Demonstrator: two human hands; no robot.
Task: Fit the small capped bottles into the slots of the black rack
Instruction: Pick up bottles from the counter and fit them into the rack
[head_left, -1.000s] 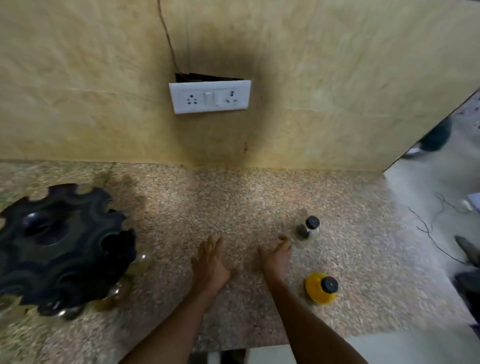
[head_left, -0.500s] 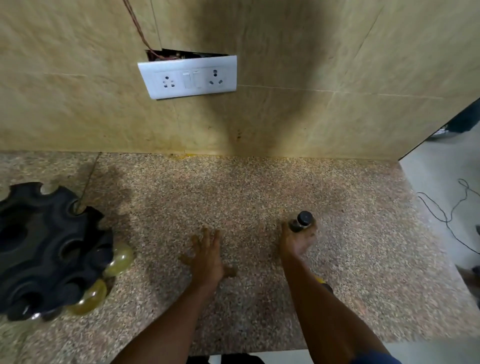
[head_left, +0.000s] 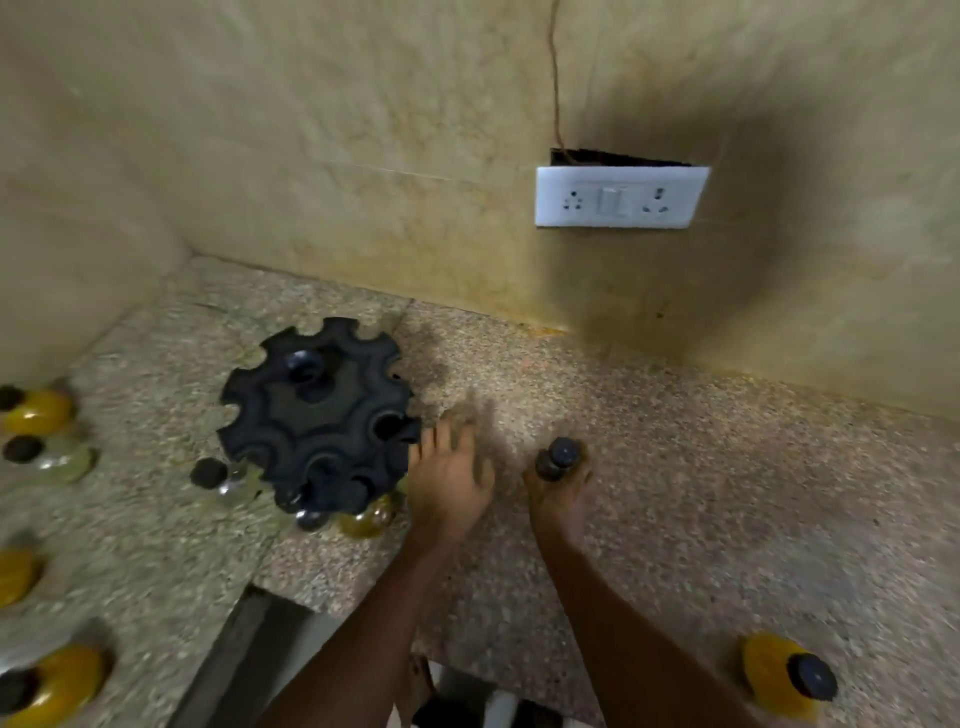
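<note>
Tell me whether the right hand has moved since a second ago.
Yes. The right hand now grips the small capped bottle and has carried it leftward under the wall socket.

A white socket plate (head_left: 621, 197) is sitting on the beige tiled wall (head_left: 322, 135), carrying two outlets with a switch between them. A dark gap is showing just above the socket plate, and a thin wire (head_left: 556, 78) is running up the wall from that gap. Below the socket plate, a speckled stone counter (head_left: 727, 467) is meeting the wall along a yellowish seam. Far below and left of the socket plate, the counter's edge is opening onto a blurred gap.
</note>
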